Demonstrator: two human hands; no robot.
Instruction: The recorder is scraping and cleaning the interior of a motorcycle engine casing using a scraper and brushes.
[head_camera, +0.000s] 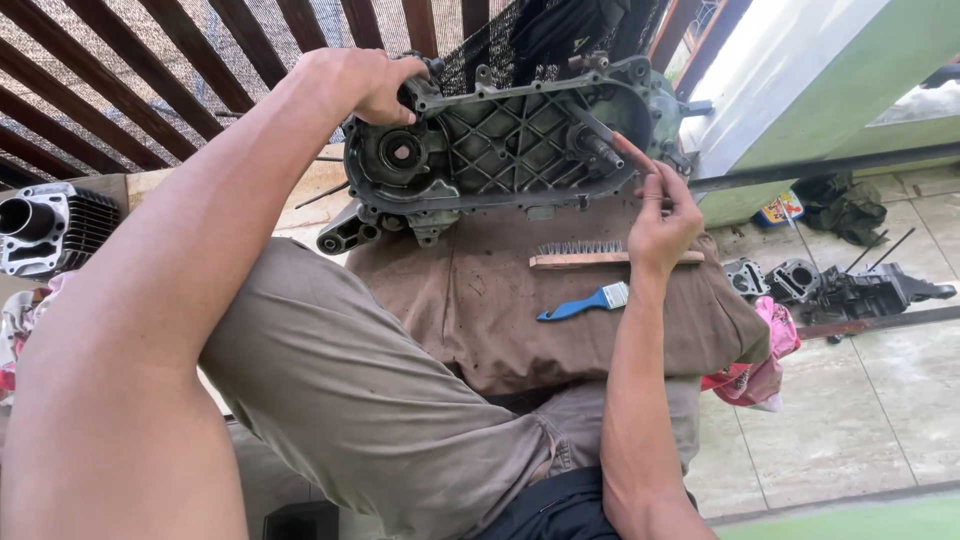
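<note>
A grey metal engine crankcase (500, 140) stands on edge on a brown cloth (560, 310), with its ribbed inner side facing me. My left hand (375, 80) grips the upper left corner of the casing and steadies it. My right hand (662, 215) pinches a thin strip of reddish-brown sandpaper (628, 150) that runs up to the steel shaft (598, 147) at the casing's right end. A wooden-backed wire brush (600, 256) and a small blue-handled paintbrush (585, 303) lie on the cloth just below my right hand.
A finned cylinder block (45, 228) sits at the far left. Other dark engine parts (830, 285) lie on the tiled floor at the right, near a pink rag (760, 375). A wooden slat screen (150, 70) stands behind the casing. My bent knee fills the foreground.
</note>
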